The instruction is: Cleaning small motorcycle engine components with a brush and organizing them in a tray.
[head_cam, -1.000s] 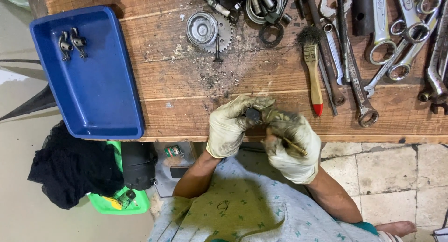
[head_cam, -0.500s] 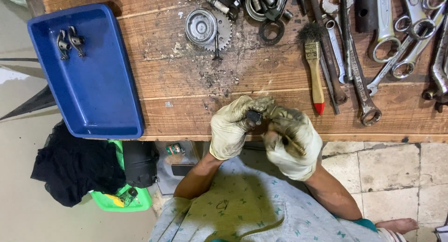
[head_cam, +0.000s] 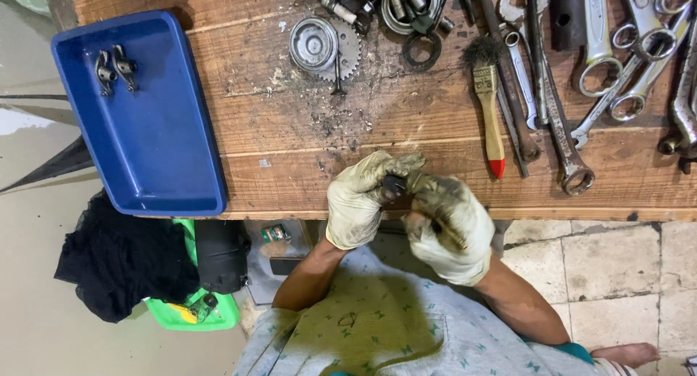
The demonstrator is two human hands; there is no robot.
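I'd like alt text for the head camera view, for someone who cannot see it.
Two gloved hands, left hand and right hand, hold a small dark part between them over the edge of a wooden workbench. A blue tray sits to the left; a paintbrush and wrenches lie to the right.

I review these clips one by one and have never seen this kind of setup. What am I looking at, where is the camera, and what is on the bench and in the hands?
There is no machine: a person works with two gloved hands, filmed downward by a head-worn camera. The left hand and right hand meet over the near edge of a wooden workbench, pinching a small dark part between them. On the bench lie a blue tray with two small metal pieces, a toothed sprocket, a red-tipped paintbrush and several wrenches.
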